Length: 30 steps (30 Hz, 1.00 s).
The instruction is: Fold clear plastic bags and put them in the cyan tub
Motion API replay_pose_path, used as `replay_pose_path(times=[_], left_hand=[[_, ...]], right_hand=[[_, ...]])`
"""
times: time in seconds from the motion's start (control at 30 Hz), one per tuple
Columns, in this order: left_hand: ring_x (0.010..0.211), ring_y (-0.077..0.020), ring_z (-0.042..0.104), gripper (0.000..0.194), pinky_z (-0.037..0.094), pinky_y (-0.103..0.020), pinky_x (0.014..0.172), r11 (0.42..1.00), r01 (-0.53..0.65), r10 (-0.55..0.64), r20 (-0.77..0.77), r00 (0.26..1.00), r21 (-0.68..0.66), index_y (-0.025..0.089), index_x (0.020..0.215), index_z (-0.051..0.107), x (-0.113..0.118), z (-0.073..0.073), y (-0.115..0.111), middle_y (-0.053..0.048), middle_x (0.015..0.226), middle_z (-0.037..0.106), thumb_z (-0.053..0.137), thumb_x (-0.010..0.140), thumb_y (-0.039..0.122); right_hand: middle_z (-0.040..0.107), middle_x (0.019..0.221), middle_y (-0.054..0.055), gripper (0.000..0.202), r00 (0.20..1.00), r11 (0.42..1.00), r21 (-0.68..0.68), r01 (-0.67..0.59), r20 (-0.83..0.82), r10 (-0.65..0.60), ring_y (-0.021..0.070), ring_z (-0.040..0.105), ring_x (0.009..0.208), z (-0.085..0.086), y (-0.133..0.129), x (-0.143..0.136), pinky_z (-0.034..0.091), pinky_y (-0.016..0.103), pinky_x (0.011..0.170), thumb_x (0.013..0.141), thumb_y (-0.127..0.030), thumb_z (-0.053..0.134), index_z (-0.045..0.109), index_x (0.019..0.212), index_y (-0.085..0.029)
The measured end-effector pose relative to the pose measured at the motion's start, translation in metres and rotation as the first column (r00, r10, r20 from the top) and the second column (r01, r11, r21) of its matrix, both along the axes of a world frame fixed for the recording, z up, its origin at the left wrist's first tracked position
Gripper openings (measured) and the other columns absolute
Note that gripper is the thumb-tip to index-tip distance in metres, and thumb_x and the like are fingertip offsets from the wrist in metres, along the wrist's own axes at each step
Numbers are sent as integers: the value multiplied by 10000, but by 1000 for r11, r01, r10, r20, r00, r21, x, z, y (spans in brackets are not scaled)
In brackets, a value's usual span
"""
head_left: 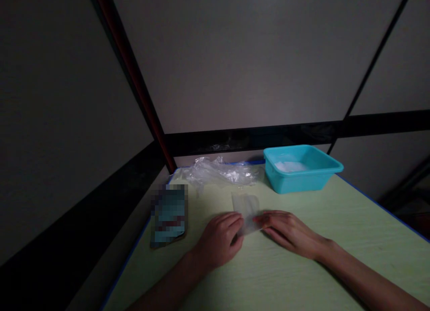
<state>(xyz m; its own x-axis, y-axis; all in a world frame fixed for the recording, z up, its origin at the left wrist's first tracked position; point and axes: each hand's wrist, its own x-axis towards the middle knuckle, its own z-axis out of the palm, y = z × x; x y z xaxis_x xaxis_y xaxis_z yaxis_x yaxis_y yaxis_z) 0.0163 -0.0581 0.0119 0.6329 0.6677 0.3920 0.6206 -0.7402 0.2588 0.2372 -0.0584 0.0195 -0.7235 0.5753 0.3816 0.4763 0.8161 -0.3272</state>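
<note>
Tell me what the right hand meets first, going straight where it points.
The right hand would first meet the translucent sheet it seems to touch; beyond that, probably the left hand, though depth is unclear.

A turquoise basin (298, 183) holding something white (290, 167) and crumpled clear plastic (221, 172) sit along the bench's (363, 226) far edge, with a pixelated object (171, 210) near the left edge.

dim | wall panel (235, 65) above basin (298, 184) faintly lit | plastic film (221, 172) left of basin glints | rectangular object (169, 211) farther left pixelated
</note>
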Motion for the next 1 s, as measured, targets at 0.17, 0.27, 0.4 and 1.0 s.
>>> replay_pose_path(times=[0.17,0.27,0.4,1.0], left_hand=[[989,-201,543,308,420,-340,887,1000,22,-22,-21,1000,21,154,980,589,-1,1,0,-88,1044,611,471,699,111],[980,-198,552,276,424,-338,886,999,30,-29,-15,999,38,150,968,598,0,1,0,-89,1036,617,458,733,114],[948,-197,573,250,443,-349,859,997,43,-44,14,999,60,168,962,606,1,1,-1,-85,1013,629,437,781,139],[670,-128,582,261,453,-204,559,852,-41,279,387,879,-521,145,894,620,3,-1,15,-27,792,652,576,640,105]], right_hand=[[587,1055,103,251,997,999,11,-42,64,41,181,507,1027,1,1,1,394,334,897,847,-298,439,510,1035,-147],[559,1113,121,391,993,998,28,-63,99,60,200,495,1051,1,3,0,368,353,928,794,-389,506,491,1085,-129],[572,1092,118,293,994,997,57,-50,101,44,182,505,1037,-1,5,-2,383,335,904,834,-328,457,509,1051,-139],[516,581,-13,261,957,919,-353,178,-157,-246,101,457,516,-6,12,-13,331,200,473,859,-308,382,540,726,-149]])
